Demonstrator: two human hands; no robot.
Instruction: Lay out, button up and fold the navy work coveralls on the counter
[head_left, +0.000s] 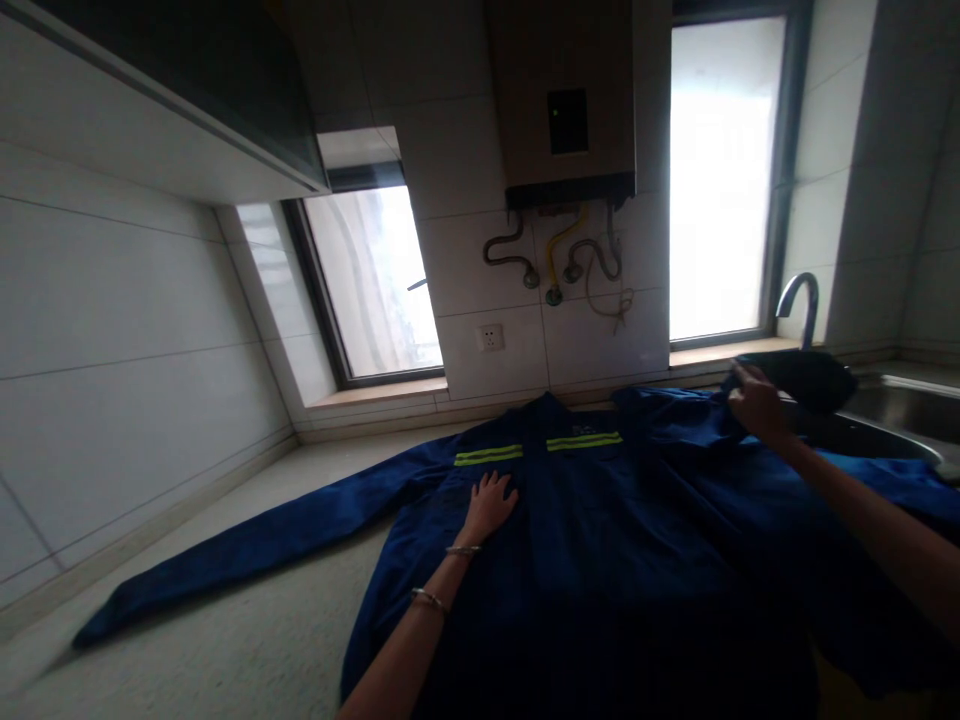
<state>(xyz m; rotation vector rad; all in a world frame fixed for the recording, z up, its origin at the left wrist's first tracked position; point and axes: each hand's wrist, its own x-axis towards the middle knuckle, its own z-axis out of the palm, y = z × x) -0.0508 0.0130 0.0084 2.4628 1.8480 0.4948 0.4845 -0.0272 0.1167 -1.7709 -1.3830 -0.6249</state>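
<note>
A dark blue jacket (570, 530) is lying spread across a pale countertop (300, 640), filling the lower middle of the frame, with yellow-green stripes (487, 455) crossing its chest. One sleeve (262, 550) is stretching toward the lower left. The person's left hand (492, 503), wearing two bracelets (429, 598) at the wrist and forearm, is pressing palm-down on the jacket just below a stripe, fingers slightly spread and holding nothing. At right, the right hand (757, 402) is closing around a bunch of dark fabric (814, 380); whether it is belonging to the jacket, I cannot tell. Behind that fabric, a curved faucet (807, 300) is standing beside a metal sink (911, 383).
</note>
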